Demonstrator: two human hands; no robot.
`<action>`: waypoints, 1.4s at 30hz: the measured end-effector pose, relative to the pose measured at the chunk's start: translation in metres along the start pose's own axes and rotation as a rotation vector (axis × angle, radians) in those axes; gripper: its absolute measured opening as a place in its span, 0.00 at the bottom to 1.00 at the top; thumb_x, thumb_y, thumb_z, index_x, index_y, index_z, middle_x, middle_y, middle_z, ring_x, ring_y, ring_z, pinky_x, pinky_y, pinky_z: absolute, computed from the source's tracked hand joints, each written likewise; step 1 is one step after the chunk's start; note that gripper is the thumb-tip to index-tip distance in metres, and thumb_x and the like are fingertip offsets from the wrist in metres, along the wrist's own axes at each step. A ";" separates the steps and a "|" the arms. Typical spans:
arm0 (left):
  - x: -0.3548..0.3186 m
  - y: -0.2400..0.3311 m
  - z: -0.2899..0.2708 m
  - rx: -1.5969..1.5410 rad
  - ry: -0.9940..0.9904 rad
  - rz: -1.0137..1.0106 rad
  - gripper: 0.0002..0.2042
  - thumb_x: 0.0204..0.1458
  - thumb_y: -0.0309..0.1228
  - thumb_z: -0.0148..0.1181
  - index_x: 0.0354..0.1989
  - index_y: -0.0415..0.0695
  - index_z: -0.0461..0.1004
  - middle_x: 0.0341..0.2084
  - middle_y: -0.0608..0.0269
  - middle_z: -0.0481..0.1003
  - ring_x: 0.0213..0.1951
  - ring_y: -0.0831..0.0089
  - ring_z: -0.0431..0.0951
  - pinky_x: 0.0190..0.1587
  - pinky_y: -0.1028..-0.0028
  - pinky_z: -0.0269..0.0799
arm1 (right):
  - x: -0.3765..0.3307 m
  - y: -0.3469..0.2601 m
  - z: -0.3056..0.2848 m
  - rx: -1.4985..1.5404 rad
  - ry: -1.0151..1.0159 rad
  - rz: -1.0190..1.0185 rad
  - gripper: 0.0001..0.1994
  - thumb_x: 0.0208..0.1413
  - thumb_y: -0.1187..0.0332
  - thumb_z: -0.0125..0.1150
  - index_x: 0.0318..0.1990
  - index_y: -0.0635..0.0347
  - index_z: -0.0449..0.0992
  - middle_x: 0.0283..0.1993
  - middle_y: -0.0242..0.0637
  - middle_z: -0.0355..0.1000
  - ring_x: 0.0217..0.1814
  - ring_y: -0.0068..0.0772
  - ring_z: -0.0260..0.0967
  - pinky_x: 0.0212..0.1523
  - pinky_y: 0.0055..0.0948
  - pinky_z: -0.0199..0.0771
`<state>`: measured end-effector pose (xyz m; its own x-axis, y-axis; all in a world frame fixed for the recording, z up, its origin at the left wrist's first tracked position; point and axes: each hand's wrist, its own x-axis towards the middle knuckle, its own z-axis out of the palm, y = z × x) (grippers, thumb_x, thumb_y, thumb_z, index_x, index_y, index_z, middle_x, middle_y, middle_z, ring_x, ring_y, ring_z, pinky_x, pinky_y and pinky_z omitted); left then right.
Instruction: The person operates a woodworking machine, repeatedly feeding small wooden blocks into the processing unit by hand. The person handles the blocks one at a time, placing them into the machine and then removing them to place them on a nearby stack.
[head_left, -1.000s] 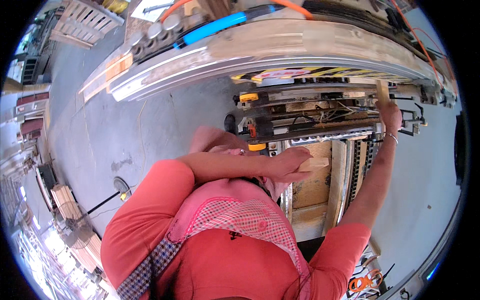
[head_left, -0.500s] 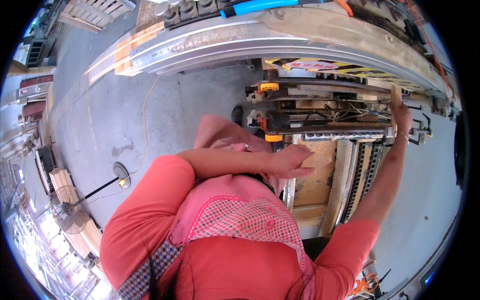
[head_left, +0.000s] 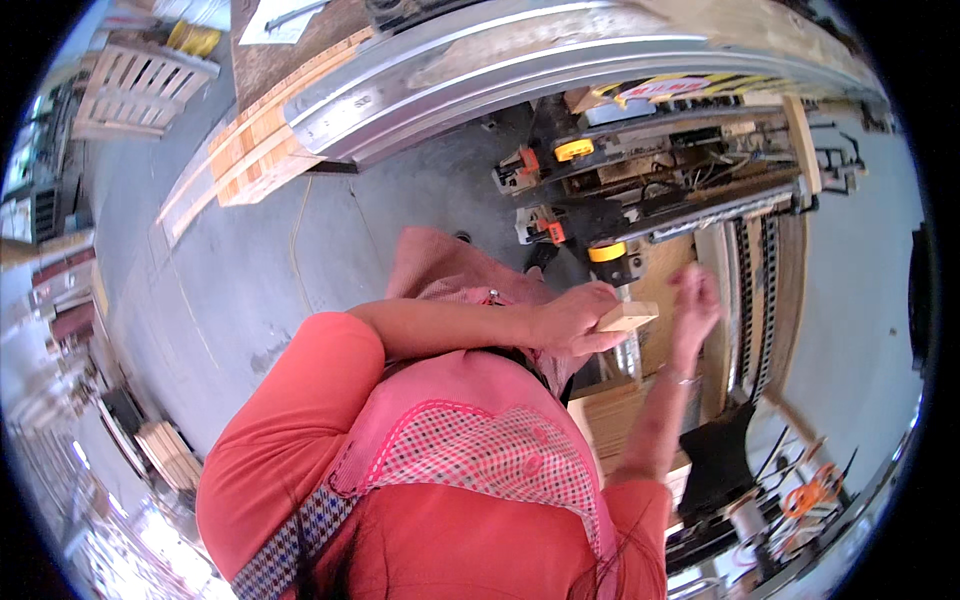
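One wooden strip [head_left: 803, 148] lies on the machine [head_left: 720, 216], the left hand [head_left: 573, 322] grips a second piece [head_left: 636, 316], unplaced, and whether the blurred right hand's [head_left: 695, 306] fingers are open, I cannot tell.

Your left forearm [head_left: 450, 328] is held across your torso [head_left: 450, 530]; your left hand [head_left: 578, 320] closes in a firm grip; your right forearm [head_left: 658, 425] reaches forward; your right hand [head_left: 697, 302] is apart, fingers loosely bent.
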<state>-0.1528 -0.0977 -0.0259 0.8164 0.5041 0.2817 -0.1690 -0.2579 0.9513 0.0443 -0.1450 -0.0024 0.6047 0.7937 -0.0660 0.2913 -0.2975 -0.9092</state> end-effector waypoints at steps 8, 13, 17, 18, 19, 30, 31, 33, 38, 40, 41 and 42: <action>-0.107 -0.008 -0.035 -0.589 -0.025 -0.629 0.15 0.58 0.41 0.45 0.38 0.40 0.68 0.32 0.62 0.72 0.37 0.74 0.72 0.43 0.73 0.67 | -0.217 0.024 0.114 0.766 -0.218 0.605 0.27 0.48 0.45 0.59 0.40 0.63 0.71 0.30 0.25 0.68 0.28 0.15 0.63 0.27 0.15 0.62; -0.140 -0.033 -0.030 -0.861 0.021 -0.802 0.18 0.58 0.44 0.46 0.40 0.39 0.68 0.34 0.56 0.74 0.38 0.71 0.73 0.43 0.73 0.68 | -0.258 0.035 0.145 0.737 -0.229 0.719 0.17 0.46 0.69 0.66 0.44 0.65 0.72 0.37 0.30 0.74 0.34 0.18 0.69 0.36 0.19 0.70; -0.155 -0.044 -0.023 -0.876 -0.012 -0.935 0.19 0.57 0.44 0.47 0.41 0.38 0.68 0.33 0.55 0.74 0.38 0.69 0.74 0.43 0.71 0.69 | -0.273 0.045 0.153 0.811 -0.263 0.801 0.15 0.47 0.69 0.65 0.42 0.64 0.73 0.34 0.32 0.74 0.33 0.21 0.70 0.35 0.21 0.71; -0.157 -0.049 -0.021 -0.893 -0.015 -0.965 0.19 0.57 0.44 0.47 0.41 0.38 0.68 0.33 0.54 0.74 0.38 0.68 0.75 0.44 0.70 0.70 | -0.273 0.048 0.157 0.842 -0.266 0.811 0.14 0.48 0.68 0.64 0.41 0.64 0.73 0.33 0.32 0.74 0.32 0.22 0.70 0.35 0.22 0.72; -0.160 -0.054 -0.020 -0.909 -0.017 -0.996 0.19 0.56 0.44 0.47 0.41 0.38 0.68 0.33 0.54 0.74 0.38 0.68 0.75 0.44 0.70 0.70 | -0.273 0.049 0.160 0.873 -0.268 0.820 0.13 0.48 0.68 0.64 0.39 0.63 0.73 0.32 0.33 0.74 0.31 0.23 0.70 0.34 0.22 0.72; -0.198 -0.136 -0.025 -0.753 -0.227 -1.062 0.22 0.56 0.50 0.45 0.41 0.41 0.69 0.35 0.61 0.74 0.39 0.73 0.74 0.43 0.74 0.69 | -0.299 0.089 0.187 0.909 -0.181 1.028 0.09 0.51 0.70 0.61 0.38 0.61 0.72 0.29 0.33 0.73 0.30 0.25 0.71 0.32 0.25 0.74; -0.197 -0.152 -0.033 -0.698 -0.266 -1.065 0.22 0.56 0.51 0.44 0.41 0.42 0.69 0.35 0.63 0.74 0.39 0.74 0.74 0.42 0.75 0.68 | -0.303 0.092 0.190 0.918 -0.161 1.043 0.09 0.51 0.70 0.61 0.38 0.61 0.72 0.29 0.33 0.73 0.30 0.25 0.71 0.32 0.25 0.74; -0.193 -0.184 -0.051 -0.574 -0.184 -1.131 0.22 0.58 0.50 0.41 0.42 0.43 0.69 0.34 0.64 0.75 0.37 0.77 0.74 0.39 0.77 0.68 | -0.308 0.096 0.194 0.880 -0.119 1.101 0.09 0.50 0.70 0.62 0.38 0.60 0.72 0.29 0.31 0.72 0.29 0.24 0.71 0.32 0.24 0.74; -0.192 -0.316 -0.105 -0.175 0.286 -1.132 0.11 0.52 0.33 0.57 0.40 0.41 0.71 0.30 0.64 0.76 0.29 0.79 0.75 0.29 0.78 0.70 | -0.328 0.104 0.203 0.790 -0.093 1.183 0.10 0.50 0.69 0.63 0.38 0.59 0.72 0.28 0.31 0.72 0.29 0.24 0.70 0.31 0.22 0.72; -0.204 -0.396 -0.132 0.140 0.293 -0.972 0.20 0.47 0.38 0.61 0.44 0.37 0.69 0.29 0.62 0.77 0.30 0.68 0.77 0.35 0.74 0.72 | -0.316 0.090 0.204 0.771 -0.074 1.206 0.09 0.50 0.66 0.62 0.36 0.60 0.74 0.28 0.31 0.72 0.28 0.22 0.70 0.30 0.20 0.69; -0.193 -0.410 -0.141 0.268 0.244 -0.995 0.22 0.46 0.39 0.62 0.45 0.37 0.69 0.31 0.59 0.76 0.34 0.65 0.76 0.38 0.73 0.72 | -0.314 0.089 0.207 0.779 -0.066 1.211 0.08 0.50 0.68 0.62 0.35 0.61 0.74 0.27 0.31 0.73 0.28 0.22 0.70 0.29 0.20 0.69; -0.179 -0.417 -0.149 0.398 0.199 -1.017 0.24 0.45 0.40 0.63 0.46 0.37 0.68 0.34 0.57 0.76 0.37 0.63 0.76 0.41 0.72 0.71 | -0.316 0.089 0.209 0.787 -0.063 1.216 0.07 0.50 0.69 0.62 0.35 0.62 0.74 0.27 0.31 0.73 0.28 0.22 0.70 0.29 0.20 0.69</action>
<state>-0.3108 0.0428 -0.4543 0.3646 0.7453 -0.5583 0.7478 0.1229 0.6525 -0.2752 -0.3113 -0.1484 0.1371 0.2949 -0.9456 -0.8559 -0.4453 -0.2630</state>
